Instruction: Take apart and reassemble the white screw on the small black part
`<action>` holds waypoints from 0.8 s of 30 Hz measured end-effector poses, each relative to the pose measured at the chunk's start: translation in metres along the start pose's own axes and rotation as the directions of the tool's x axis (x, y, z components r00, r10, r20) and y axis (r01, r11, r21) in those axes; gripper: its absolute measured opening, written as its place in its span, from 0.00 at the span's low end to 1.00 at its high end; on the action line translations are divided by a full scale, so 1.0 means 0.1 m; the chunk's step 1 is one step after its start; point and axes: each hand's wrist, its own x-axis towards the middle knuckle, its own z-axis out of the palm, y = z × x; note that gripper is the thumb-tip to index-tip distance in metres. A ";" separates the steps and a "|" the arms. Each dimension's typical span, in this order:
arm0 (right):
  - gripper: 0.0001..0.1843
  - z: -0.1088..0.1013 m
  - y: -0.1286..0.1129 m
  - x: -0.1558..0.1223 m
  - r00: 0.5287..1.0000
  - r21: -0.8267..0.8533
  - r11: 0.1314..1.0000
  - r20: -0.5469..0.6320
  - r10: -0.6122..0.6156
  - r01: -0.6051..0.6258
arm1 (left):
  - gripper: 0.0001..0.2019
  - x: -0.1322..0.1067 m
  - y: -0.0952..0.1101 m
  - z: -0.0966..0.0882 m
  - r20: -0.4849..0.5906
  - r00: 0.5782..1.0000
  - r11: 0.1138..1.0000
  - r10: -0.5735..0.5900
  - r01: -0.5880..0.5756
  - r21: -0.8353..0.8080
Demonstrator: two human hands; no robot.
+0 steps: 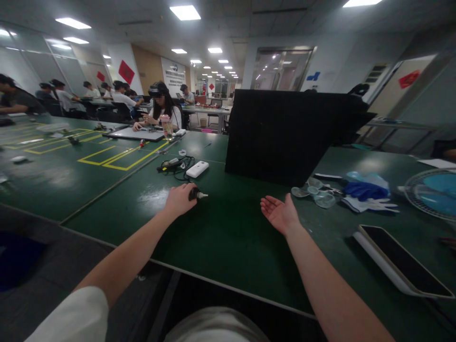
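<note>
My left hand is closed around a small dark bottle with a pale pointed nozzle, which points to the right just over the green table. Most of the bottle is hidden by my fingers. To the right, my right hand is held palm up with its fingers stretched out and nothing in it. Beyond the left hand lie a white power bank and a tangle of black cable.
A large black panel stands ahead. On the right are clear plastic cups, blue and white gloves, a phone on a white block and a round fan-like grille. A person sits across the table beside a bottle.
</note>
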 end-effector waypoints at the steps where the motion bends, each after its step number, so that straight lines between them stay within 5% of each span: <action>1: 0.35 0.00 0.00 0.01 1.000 0.000 1.000 0.002 -0.002 0.002 | 0.24 -0.02 -0.08 -0.03 -0.012 1.000 0.998 0.022 -0.021 0.058; 5: 0.35 -0.01 0.01 0.02 1.000 0.003 1.000 0.012 -0.013 0.013 | 0.22 -0.09 -0.25 -0.10 -0.003 0.996 0.972 0.094 -0.091 0.218; 11: 0.34 0.00 0.01 0.00 1.000 -0.018 1.000 0.000 -0.011 0.011 | 0.21 -0.14 -0.23 -0.15 0.030 0.996 0.962 0.083 -0.088 0.260; 24: 0.34 -0.04 0.01 0.04 1.000 -0.017 1.000 0.012 -0.005 0.005 | 0.22 -0.14 -0.48 -0.04 -0.198 0.957 0.958 -0.211 0.242 0.151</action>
